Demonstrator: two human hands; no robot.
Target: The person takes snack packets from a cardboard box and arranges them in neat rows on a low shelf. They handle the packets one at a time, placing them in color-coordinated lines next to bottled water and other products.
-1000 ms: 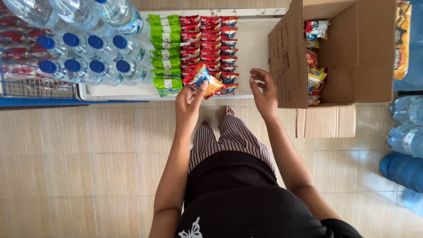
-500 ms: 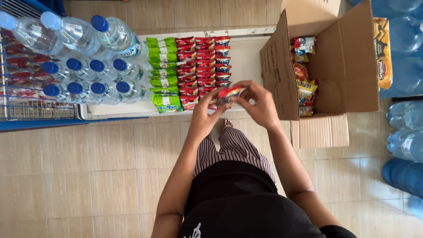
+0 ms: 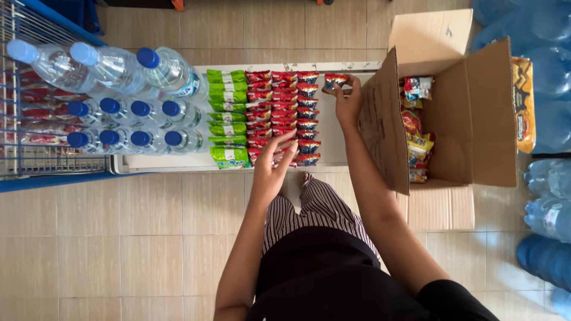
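1 red snack packet, which we judge light, soft and crinkly, is pinched by our right hand at the shelf's far edge; left hand open, empty.

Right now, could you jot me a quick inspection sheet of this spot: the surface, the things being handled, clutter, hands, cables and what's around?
Surface: a low white shelf, bare at its right end, above a beige tiled floor.
Things in hand: a small red snack packet at the back of the shelf; rows of red packets beside a row of green packets.
Clutter: an open cardboard box holding mixed snack packs.
Hands: right hand grips the small red snack packet; left hand rests on the front of the red rows.
Cables: nothing seen.
Surroundings: blue-capped water bottles to the left, a wire rack, large blue bottles on the right.
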